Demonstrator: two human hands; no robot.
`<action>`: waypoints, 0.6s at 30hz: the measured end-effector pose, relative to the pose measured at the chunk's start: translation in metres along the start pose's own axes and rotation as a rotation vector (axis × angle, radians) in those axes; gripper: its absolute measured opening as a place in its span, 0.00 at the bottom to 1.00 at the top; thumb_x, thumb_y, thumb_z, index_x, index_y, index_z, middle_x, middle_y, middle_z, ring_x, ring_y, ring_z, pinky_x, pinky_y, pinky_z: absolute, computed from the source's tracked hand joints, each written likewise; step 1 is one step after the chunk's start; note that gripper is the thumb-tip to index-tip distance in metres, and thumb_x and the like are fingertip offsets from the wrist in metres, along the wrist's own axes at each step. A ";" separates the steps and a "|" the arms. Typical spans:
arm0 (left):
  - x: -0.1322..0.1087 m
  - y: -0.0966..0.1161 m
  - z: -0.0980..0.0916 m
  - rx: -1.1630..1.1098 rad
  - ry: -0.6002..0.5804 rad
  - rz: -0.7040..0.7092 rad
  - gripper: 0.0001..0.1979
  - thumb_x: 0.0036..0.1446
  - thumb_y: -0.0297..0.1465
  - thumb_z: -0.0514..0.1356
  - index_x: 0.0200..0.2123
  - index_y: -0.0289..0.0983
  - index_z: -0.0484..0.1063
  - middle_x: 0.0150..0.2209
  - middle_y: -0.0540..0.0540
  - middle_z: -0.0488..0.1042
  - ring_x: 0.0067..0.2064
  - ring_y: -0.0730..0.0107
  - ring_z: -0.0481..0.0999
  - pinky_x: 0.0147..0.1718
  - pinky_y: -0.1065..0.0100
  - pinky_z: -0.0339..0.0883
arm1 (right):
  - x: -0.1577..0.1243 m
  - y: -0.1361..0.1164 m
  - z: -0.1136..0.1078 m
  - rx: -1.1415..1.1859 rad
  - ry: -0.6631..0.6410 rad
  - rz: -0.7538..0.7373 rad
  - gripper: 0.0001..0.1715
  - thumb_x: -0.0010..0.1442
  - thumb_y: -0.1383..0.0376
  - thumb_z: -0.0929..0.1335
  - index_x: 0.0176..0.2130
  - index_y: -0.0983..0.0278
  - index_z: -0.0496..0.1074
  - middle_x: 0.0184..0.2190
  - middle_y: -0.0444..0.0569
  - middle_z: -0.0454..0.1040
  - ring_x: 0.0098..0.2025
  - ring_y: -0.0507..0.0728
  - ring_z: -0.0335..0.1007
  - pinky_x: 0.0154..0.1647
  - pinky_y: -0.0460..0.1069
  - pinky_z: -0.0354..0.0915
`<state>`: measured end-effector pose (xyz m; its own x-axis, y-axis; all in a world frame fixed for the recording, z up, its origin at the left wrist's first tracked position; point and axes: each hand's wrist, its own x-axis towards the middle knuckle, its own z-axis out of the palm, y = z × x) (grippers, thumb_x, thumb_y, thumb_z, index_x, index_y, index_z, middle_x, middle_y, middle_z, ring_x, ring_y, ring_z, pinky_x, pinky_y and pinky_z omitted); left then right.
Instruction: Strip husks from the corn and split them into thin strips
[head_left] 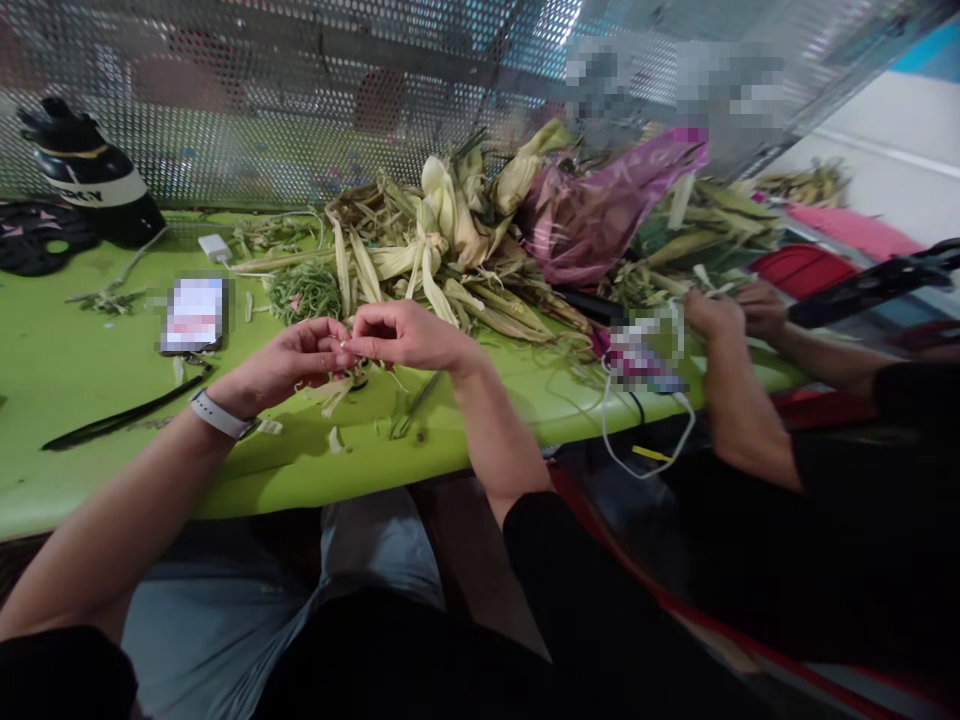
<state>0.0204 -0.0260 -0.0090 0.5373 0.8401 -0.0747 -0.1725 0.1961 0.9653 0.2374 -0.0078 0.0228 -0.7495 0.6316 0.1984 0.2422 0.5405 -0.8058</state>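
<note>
Centre of frame: pinching a small pale bit point(343, 346) with left hand point(289, 362) and right hand point(409, 336), each narrowed to a tight pinch, fingertips meeting on the bit. Too small to tell what kind of bit. Held just above the green table point(75, 360), near its front edge. White watch point(217, 413) on the left wrist.

Right below the hands, on the table: pale scraps point(335, 395) and a thin green stalk point(412, 405). Just behind the hands, upper centre: a heap of husks point(435, 250), with a tangle of green strands point(304, 290) at its left end. Right of the heap, a purple bag point(600, 215).

Left of centre: a phone point(193, 315), blurred, lying flat, and a black strap point(120, 415) running from it towards the lower left. Further back, a white plug point(215, 247). Upper left corner: a black bottle point(90, 170) against the mesh wall point(300, 90).

Right of frame: a second person's hands point(712, 315), close together at the table edge, busy in more husks; grip not clear.
</note>
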 end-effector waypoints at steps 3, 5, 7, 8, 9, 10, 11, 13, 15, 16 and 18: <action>0.000 -0.001 0.000 0.040 -0.005 -0.014 0.15 0.46 0.30 0.75 0.34 0.34 0.74 0.29 0.47 0.80 0.26 0.76 0.75 0.21 0.77 0.60 | 0.000 0.000 0.001 0.005 0.001 -0.006 0.17 0.66 0.55 0.68 0.34 0.66 0.69 0.25 0.42 0.69 0.25 0.46 0.60 0.28 0.45 0.56; 0.000 0.000 0.000 0.060 -0.012 -0.025 0.15 0.47 0.32 0.75 0.34 0.34 0.74 0.31 0.45 0.81 0.27 0.75 0.76 0.20 0.77 0.58 | 0.000 0.000 0.000 -0.003 0.003 0.000 0.18 0.66 0.54 0.68 0.34 0.66 0.69 0.25 0.42 0.70 0.25 0.46 0.59 0.27 0.44 0.56; 0.000 0.000 0.000 0.070 -0.028 -0.033 0.15 0.47 0.34 0.75 0.33 0.34 0.74 0.33 0.43 0.82 0.27 0.76 0.76 0.19 0.78 0.57 | -0.001 0.000 -0.001 -0.011 0.017 0.009 0.19 0.65 0.53 0.69 0.33 0.66 0.69 0.25 0.42 0.69 0.24 0.46 0.59 0.26 0.44 0.55; 0.000 0.001 -0.001 0.074 -0.042 -0.035 0.15 0.48 0.34 0.75 0.33 0.34 0.74 0.33 0.43 0.83 0.27 0.76 0.76 0.19 0.78 0.57 | -0.001 0.001 -0.002 -0.016 0.027 0.010 0.20 0.64 0.52 0.69 0.33 0.67 0.69 0.24 0.41 0.69 0.24 0.46 0.58 0.26 0.44 0.55; 0.000 0.000 -0.001 0.080 -0.056 -0.036 0.15 0.48 0.35 0.75 0.32 0.33 0.74 0.33 0.43 0.82 0.27 0.76 0.76 0.19 0.78 0.56 | -0.001 0.001 -0.003 -0.021 0.038 0.009 0.20 0.64 0.52 0.70 0.33 0.67 0.69 0.24 0.41 0.68 0.24 0.46 0.58 0.26 0.44 0.54; 0.000 0.000 -0.002 0.083 -0.068 -0.036 0.15 0.49 0.35 0.74 0.31 0.33 0.75 0.32 0.43 0.82 0.26 0.77 0.76 0.19 0.78 0.57 | -0.001 0.001 -0.003 -0.023 0.044 0.005 0.21 0.63 0.52 0.70 0.32 0.67 0.69 0.24 0.41 0.68 0.24 0.46 0.58 0.26 0.44 0.54; 0.001 0.000 -0.003 0.081 -0.076 -0.033 0.14 0.49 0.35 0.74 0.31 0.32 0.75 0.32 0.43 0.82 0.26 0.77 0.75 0.19 0.78 0.57 | -0.001 0.001 -0.003 -0.021 0.045 0.002 0.21 0.63 0.51 0.70 0.32 0.67 0.69 0.24 0.41 0.69 0.24 0.46 0.58 0.26 0.44 0.54; 0.001 -0.002 -0.005 0.053 -0.084 -0.018 0.14 0.48 0.33 0.75 0.32 0.32 0.76 0.32 0.44 0.82 0.27 0.76 0.76 0.22 0.77 0.62 | 0.000 0.001 -0.003 -0.009 0.034 -0.001 0.21 0.63 0.51 0.70 0.32 0.67 0.69 0.24 0.42 0.70 0.24 0.46 0.59 0.26 0.44 0.55; 0.001 -0.004 -0.006 0.020 -0.087 -0.004 0.14 0.46 0.30 0.76 0.33 0.33 0.77 0.34 0.44 0.82 0.30 0.74 0.78 0.27 0.75 0.67 | 0.000 0.001 -0.002 0.003 0.031 -0.003 0.22 0.64 0.50 0.70 0.32 0.67 0.69 0.24 0.42 0.70 0.24 0.46 0.59 0.26 0.44 0.54; 0.002 -0.004 -0.007 0.011 -0.091 -0.003 0.14 0.45 0.29 0.76 0.34 0.33 0.77 0.35 0.43 0.82 0.32 0.72 0.79 0.29 0.74 0.68 | 0.001 0.001 -0.002 0.003 0.035 -0.003 0.22 0.64 0.50 0.70 0.32 0.67 0.69 0.24 0.42 0.70 0.24 0.46 0.59 0.26 0.44 0.54; 0.002 -0.005 -0.007 0.011 -0.095 -0.009 0.14 0.45 0.26 0.75 0.35 0.33 0.77 0.37 0.43 0.83 0.35 0.70 0.81 0.31 0.73 0.70 | 0.001 0.001 -0.001 -0.006 0.046 -0.002 0.22 0.64 0.50 0.69 0.32 0.66 0.68 0.24 0.41 0.69 0.24 0.46 0.58 0.26 0.44 0.53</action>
<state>0.0162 -0.0221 -0.0162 0.6147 0.7864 -0.0599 -0.1586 0.1976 0.9674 0.2379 -0.0061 0.0228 -0.7211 0.6550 0.2258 0.2442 0.5453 -0.8019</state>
